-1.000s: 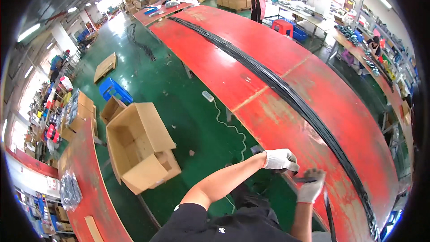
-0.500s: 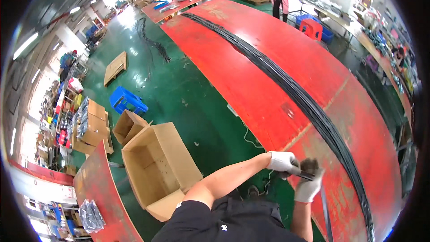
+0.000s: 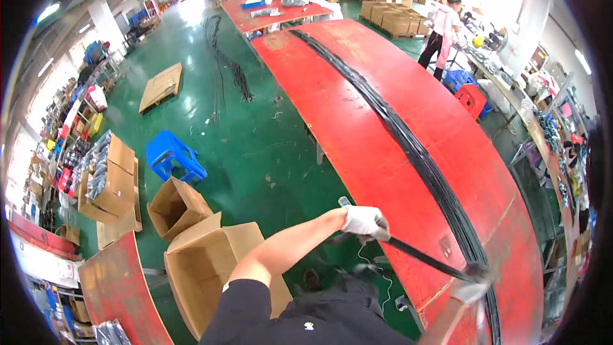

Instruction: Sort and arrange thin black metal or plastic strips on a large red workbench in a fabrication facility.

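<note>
My left hand, in a white work glove with grey fingertips, is closed around a black strip near the table's left edge. A grey end piece sticks out past that hand. The strip runs straight to my right hand, also gloved, which grips it lower right. Motion blurs the right hand, and its finger details are unclear. That hand is over a long bundle of black cable-like strands lying lengthwise along the red table; I cannot tell whether it touches them.
Left of me are open cardboard boxes, a blue stool and a wooden pallet. A white cord hangs beside the table. More black strands lie on the green floor. Another person stands beyond the table's far right side.
My hands have moved apart, left hand leftward and right hand rightward and down, drawing the black strip out straight between them. The view has shifted, showing more of the room's far end.
</note>
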The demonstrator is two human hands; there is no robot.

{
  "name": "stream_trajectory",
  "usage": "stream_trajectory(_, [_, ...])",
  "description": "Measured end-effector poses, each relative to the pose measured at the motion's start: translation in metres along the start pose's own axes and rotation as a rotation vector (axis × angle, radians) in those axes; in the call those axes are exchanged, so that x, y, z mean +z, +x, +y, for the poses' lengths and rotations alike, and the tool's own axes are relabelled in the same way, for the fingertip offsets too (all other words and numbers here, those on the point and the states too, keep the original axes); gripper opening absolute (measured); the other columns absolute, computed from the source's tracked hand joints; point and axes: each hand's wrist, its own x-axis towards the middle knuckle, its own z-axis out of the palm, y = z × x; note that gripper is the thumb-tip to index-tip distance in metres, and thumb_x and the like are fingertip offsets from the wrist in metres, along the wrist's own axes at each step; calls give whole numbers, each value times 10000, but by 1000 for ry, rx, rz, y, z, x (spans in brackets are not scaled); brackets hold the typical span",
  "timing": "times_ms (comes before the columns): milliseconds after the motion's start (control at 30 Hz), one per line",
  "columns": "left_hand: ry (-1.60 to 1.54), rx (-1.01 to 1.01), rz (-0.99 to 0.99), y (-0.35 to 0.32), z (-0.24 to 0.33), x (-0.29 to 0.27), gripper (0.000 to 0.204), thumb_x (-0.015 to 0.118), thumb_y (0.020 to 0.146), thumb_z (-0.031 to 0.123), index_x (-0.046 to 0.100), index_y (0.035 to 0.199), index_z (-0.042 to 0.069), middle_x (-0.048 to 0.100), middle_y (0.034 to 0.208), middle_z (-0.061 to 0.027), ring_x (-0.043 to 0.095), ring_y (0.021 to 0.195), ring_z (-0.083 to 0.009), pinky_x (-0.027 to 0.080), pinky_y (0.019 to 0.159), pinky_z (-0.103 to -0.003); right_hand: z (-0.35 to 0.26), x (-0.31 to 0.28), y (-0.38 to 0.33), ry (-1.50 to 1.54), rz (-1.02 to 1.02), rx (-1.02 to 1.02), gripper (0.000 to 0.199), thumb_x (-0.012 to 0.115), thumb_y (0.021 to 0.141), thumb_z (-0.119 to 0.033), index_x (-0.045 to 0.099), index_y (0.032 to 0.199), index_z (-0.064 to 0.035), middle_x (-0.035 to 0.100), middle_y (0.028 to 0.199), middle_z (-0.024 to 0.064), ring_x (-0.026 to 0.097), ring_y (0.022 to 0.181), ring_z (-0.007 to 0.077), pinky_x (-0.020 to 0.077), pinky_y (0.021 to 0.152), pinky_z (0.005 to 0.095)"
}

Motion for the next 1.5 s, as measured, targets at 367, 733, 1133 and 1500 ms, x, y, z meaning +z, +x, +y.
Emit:
stream_trajectory(367, [23, -172, -246, -23, -116, -303, 330, 699, 996, 371, 727, 953, 45, 681, 729, -3, 623, 641, -112, 497, 622, -314, 229, 217, 19, 72, -31, 178, 485, 441, 1160, -428, 682, 1316, -37, 750, 1203, 104, 717, 1067, 294, 583, 1003, 504])
stream_trajectory(733, [151, -554, -244, -160, -205, -632, 410, 689, 986, 439, 759, 1095, 49, 679, 776, 4, 617, 675, -114, 504, 645, -308, 403, 184, 131, 255, 632, 279, 627, 554, 1092, -494, 661, 1316, 82, 768, 1238, 206, 750, 1090, 356, 632, 988, 545])
stream_trajectory(1133, [550, -309, -275, -167, -229, -938, 430, 622, 973, 415, 792, 1153, 62, 790, 1031, -173, 742, 985, -335, 570, 868, -457, 683, 607, -110, -1906, 40, -193, 496, 613, 1037, -400, 676, 1354, -23, 710, 1331, 223, 692, 1214, 371, 545, 1042, 467])
stream_trajectory(1500, [795, -92, -365, -84, -246, -1141, 422, 708, 962, 453, 802, 1149, 87, 794, 1106, -176, 743, 1074, -375, 567, 943, -469, 836, 1006, -189, -1155, -1055, 1005, 483, 631, 1044, -452, 743, 1265, -38, 758, 1087, 82, 689, 962, 185, 545, 857, 350])
